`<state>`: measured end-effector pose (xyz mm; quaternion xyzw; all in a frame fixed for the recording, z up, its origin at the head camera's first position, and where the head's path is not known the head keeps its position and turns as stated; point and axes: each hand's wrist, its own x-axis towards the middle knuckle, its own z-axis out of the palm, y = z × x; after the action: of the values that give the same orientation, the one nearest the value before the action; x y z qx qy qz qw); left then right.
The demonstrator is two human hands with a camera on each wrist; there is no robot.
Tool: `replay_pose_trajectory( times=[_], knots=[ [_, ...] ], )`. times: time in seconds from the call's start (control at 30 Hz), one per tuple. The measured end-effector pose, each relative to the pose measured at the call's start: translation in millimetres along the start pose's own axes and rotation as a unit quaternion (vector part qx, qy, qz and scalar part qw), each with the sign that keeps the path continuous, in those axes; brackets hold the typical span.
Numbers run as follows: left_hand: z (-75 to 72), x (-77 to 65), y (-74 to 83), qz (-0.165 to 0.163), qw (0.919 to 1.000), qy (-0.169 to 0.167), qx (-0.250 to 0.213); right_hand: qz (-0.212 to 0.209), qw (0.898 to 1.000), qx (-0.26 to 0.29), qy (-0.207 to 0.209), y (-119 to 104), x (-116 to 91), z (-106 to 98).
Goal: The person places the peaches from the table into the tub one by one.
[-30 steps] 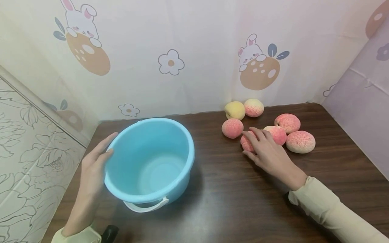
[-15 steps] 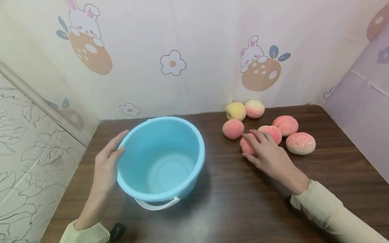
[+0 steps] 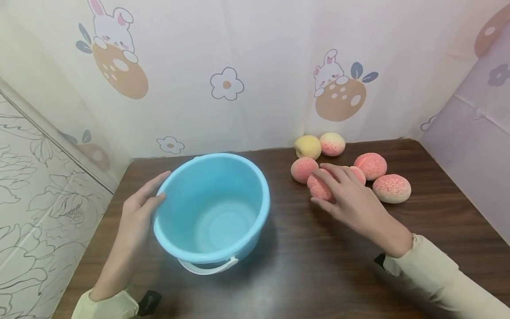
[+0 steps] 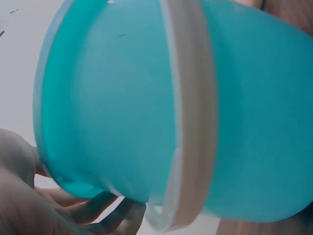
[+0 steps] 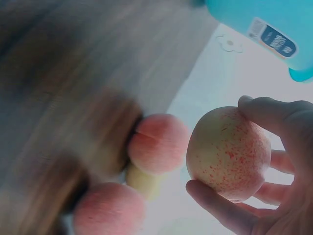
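My left hand [image 3: 137,217] grips the left rim of a light blue bucket [image 3: 251,239], thumb over the edge. Fingers on the outer wall of this bucket [image 4: 117,107] show in the left wrist view. The bucket's pale handle [image 3: 209,269] hangs down at the front. My right hand [image 3: 354,201] holds a pinkish-red peach [image 3: 320,185] between thumb and fingers. In the right wrist view that peach [image 5: 227,154] shows a pale side with red speckles. Close beside it is another pink peach [image 3: 303,169]; one more peach [image 3: 358,173] is partly hidden behind my right hand.
A yellow peach [image 3: 308,147] and a pale pink-speckled one [image 3: 332,144] lie by the back wall. Farther right are a pink peach [image 3: 370,166] and a speckled peach [image 3: 392,188]. The dark wooden table [image 3: 303,270] meets a patterned curtain [image 3: 263,88] behind.
My left hand has shifted the bucket to the right. The right hand, with the peach in its grasp, has moved slightly left and up, while peaches beside it shifted a little.
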<state>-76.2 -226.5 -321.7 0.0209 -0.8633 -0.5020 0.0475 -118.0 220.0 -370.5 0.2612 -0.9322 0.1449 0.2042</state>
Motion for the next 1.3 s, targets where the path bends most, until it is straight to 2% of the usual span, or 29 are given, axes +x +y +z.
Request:
replay_pose_trajectory(
  times=[0.17,0.23,0.33,0.47,0.6,0.77,1.07,1.3],
  knots=[
    [-14.2,7.9,-0.6,-0.014,0.9991,-0.033,0.022,-0.010,1.000,0.004,0.005,-6.8,11.3,-9.6],
    [-19.4,11.0,-1.3,-0.023,0.9985,-0.049,0.008,-0.011,1.000,0.005,0.004,-9.5,16.1,-13.1],
    [-26.7,15.5,-3.8,-0.034,0.9950,-0.081,-0.046,-0.011,1.000,0.012,0.001,-13.9,23.1,-18.0],
    [-34.6,21.6,-8.5,-0.036,0.9820,-0.124,-0.138,-0.014,1.000,0.024,-0.005,-19.6,33.0,-23.5],
    [-40.6,27.6,-12.5,-0.027,0.9718,-0.149,-0.181,-0.021,0.999,0.034,-0.004,-25.9,43.7,-28.6],
    [-43.9,32.4,-16.9,-0.020,0.9652,-0.164,-0.203,-0.039,0.998,0.043,0.009,-34.6,58.1,-35.7],
    [-44.3,34.5,-22.4,-0.005,0.9549,-0.167,-0.245,-0.057,0.997,0.055,0.014,-54.4,83.2,-48.6],
    [-42.0,36.9,-22.3,-0.002,0.9553,-0.180,-0.235,-0.089,0.993,0.076,0.020,-65.8,103.8,-55.8]
  ],
)
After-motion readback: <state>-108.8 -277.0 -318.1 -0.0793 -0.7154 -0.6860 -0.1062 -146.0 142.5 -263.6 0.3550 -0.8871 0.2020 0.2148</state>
